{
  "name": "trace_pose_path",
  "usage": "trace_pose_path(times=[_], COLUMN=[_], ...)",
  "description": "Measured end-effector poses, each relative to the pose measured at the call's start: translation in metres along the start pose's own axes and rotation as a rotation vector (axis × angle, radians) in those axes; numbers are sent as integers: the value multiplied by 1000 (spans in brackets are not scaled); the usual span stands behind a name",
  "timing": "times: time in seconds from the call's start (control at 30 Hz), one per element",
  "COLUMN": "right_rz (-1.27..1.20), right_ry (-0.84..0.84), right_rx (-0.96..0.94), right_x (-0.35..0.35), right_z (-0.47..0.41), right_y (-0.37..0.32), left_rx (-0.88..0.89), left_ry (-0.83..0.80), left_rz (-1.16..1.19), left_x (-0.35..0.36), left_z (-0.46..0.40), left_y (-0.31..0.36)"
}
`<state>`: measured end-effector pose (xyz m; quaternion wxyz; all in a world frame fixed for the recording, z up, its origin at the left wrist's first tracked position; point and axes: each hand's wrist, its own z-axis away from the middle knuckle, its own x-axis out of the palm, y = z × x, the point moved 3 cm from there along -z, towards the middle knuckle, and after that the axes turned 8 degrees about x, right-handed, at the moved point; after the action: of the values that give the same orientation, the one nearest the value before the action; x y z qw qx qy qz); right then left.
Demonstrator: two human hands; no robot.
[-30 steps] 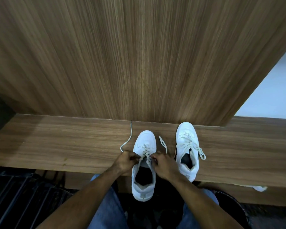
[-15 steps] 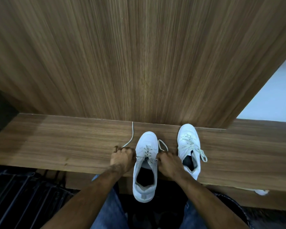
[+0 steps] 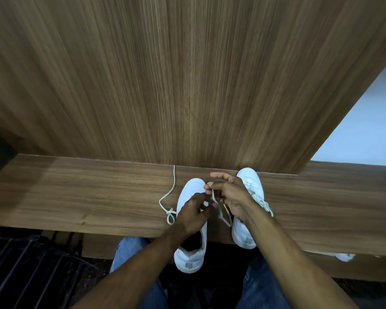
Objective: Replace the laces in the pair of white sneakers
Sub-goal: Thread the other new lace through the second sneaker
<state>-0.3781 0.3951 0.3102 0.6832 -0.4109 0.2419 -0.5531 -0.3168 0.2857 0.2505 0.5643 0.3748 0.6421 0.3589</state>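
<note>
Both hands (image 3: 212,201) over left sneaker (image 3: 193,190), right apparently pinching lace (image 3: 220,208)

Sneakers (image 3: 191,192) showing white, laces (image 3: 168,197) off-white; desk (image 3: 87,197) and back panel (image 3: 165,85) showing brown streaked woodgrain; jeans (image 3: 129,248) showing blue.

both hands (image 3: 192,210) (image 3: 230,195) pinching lace (image 3: 214,197) above left sneaker (image 3: 193,248) on wooden ledge (image 3: 98,197)
</note>
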Motion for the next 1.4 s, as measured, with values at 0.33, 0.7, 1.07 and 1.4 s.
trace_pose_path(times=[0.33, 0.7, 1.07, 1.4], right_rz=[-35, 921, 1087, 1200], right_ry=[286, 82, 375, -13], right_rx=[39, -339, -239, -518], right_x=[-51, -15, -52, 6], right_z=[-19, -23, -29, -21], right_y=[13, 42, 44, 68], left_rx=[-420, -244, -197, -83], left_ry=[-16, -144, -66, -62], left_rz=[527, 297, 56, 49], left_x=[-45, -62, -59, -33], left_z=[-3, -12, 2, -1], left_y=[-6, -10, -49, -40])
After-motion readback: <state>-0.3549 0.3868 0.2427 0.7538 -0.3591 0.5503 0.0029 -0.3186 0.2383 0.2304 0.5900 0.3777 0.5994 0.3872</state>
